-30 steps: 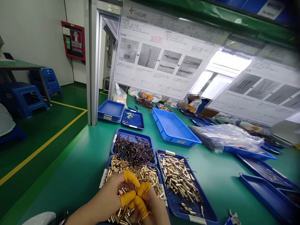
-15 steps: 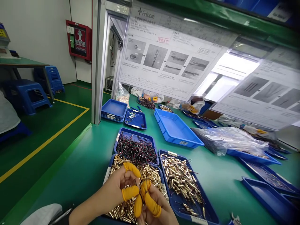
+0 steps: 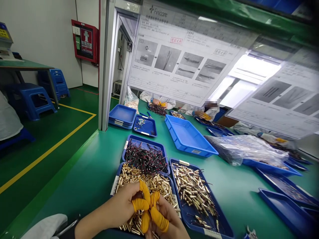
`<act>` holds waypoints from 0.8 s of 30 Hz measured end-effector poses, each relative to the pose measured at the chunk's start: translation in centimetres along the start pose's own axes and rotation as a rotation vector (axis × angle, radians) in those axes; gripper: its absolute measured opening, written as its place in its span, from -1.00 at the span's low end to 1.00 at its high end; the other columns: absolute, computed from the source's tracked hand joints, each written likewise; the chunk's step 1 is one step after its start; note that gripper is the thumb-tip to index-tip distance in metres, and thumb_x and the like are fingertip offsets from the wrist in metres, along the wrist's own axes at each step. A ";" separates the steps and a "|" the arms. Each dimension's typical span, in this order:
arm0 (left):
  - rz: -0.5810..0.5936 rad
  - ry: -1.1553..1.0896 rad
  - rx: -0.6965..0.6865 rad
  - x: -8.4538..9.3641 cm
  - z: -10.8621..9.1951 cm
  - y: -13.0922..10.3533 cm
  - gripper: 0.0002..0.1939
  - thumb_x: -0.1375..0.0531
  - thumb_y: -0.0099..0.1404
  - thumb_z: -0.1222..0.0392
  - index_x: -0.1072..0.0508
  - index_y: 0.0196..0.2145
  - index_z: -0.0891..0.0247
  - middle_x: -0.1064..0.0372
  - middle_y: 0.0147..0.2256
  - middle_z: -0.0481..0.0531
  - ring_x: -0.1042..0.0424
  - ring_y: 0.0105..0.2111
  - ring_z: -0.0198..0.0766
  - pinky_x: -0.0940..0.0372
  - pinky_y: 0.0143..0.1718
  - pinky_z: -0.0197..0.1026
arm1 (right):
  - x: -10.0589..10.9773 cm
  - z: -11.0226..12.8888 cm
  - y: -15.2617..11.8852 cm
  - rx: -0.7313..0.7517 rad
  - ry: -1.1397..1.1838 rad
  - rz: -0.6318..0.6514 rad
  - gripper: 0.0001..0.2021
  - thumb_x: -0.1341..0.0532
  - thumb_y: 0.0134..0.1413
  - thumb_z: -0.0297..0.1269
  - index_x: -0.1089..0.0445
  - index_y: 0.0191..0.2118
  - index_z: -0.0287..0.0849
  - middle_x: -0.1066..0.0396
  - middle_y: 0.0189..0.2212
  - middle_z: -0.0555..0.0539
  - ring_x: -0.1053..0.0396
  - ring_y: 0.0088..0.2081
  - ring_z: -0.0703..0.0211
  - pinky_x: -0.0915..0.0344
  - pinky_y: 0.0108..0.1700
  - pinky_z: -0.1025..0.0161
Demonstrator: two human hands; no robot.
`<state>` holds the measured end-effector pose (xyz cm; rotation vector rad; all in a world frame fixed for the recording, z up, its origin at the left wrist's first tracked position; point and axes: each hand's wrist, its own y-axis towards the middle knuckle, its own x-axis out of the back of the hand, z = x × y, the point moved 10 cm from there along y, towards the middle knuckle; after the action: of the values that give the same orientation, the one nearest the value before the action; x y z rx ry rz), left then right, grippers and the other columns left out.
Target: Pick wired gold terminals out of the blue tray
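Over a blue tray of brass-coloured metal tubes (image 3: 127,176), my left hand (image 3: 127,202) and my right hand (image 3: 165,219) meet, yellow covers on their fingertips. Both hands are closed, thumbs and fingers pinched together around something small; a thin dark wire shows at the right fingertips, while what the left holds is hidden. Behind them sits a tray of dark and red wires with small parts (image 3: 146,156). To the right stands a tray of brass tubes with wires attached (image 3: 193,186).
Beyond are stacked blue trays (image 3: 122,114), a small parts tray (image 3: 145,126), a light blue bin (image 3: 188,134) and plastic bags (image 3: 249,147). Pliers (image 3: 250,233) lie at the front right. Printed sheets (image 3: 184,49) hang above. Other people's gloved hands work across the table.
My left fingers have closed in and moved against my right fingertips, shutting the gap between the hands. The view has shifted slightly.
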<state>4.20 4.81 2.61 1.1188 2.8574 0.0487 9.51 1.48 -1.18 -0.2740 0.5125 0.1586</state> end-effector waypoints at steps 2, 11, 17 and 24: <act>-0.005 0.085 -0.027 0.2 -0.3 -0.2 -0.91 -0.08 0.18 0.32 -0.29 -0.48 0.26 -0.21 -0.46 -0.08 -0.20 -0.41 -0.27 -0.10 -0.40 -0.29 | -0.5 0.0 -0.1 -0.018 0.099 0.028 -0.72 -0.37 -0.13 -0.23 -0.42 -0.28 -0.25 -0.51 -0.62 0.01 -0.42 -0.69 0.34 -0.36 -0.62 0.45; -0.001 -0.077 0.012 0.6 -0.9 0.1 -0.87 -0.18 0.16 0.17 -0.31 -0.44 0.25 -0.26 -0.45 -0.06 -0.27 -0.38 -0.25 -0.17 -0.31 -0.22 | -0.5 -0.1 0.8 0.066 0.256 0.173 -0.81 -0.34 -0.06 -0.24 -0.41 -0.35 -0.23 -0.53 -0.67 -0.01 -0.45 -0.70 0.34 -0.32 -0.65 0.53; 0.069 0.508 -0.002 1.7 -0.4 -0.1 -0.85 -0.08 0.18 0.44 -0.32 -0.34 0.22 -0.28 -0.32 -0.02 -0.27 -0.28 -0.20 -0.20 -0.25 -0.19 | 2.1 2.3 0.3 0.150 -0.070 -0.107 -0.76 -0.40 -0.18 -0.21 -0.41 -0.43 -0.25 -0.47 -0.70 0.05 -0.38 -0.68 0.41 -0.31 -0.56 0.53; 0.348 0.899 -0.283 -2.1 -2.0 -1.5 -0.63 0.02 0.03 0.71 -0.31 -0.50 0.24 -0.35 -0.28 -0.03 -0.28 -0.24 -0.21 -0.19 -0.25 -0.27 | 3.0 2.8 -0.1 0.165 -0.175 -0.213 -0.70 -0.32 -0.10 -0.09 -0.32 -0.53 -0.23 -0.33 -0.82 0.12 -0.17 -0.83 0.49 -0.08 -0.75 0.57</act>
<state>4.57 2.23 4.64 1.8559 3.0828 1.2155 13.39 2.44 -0.29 -0.1505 0.3176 -0.0670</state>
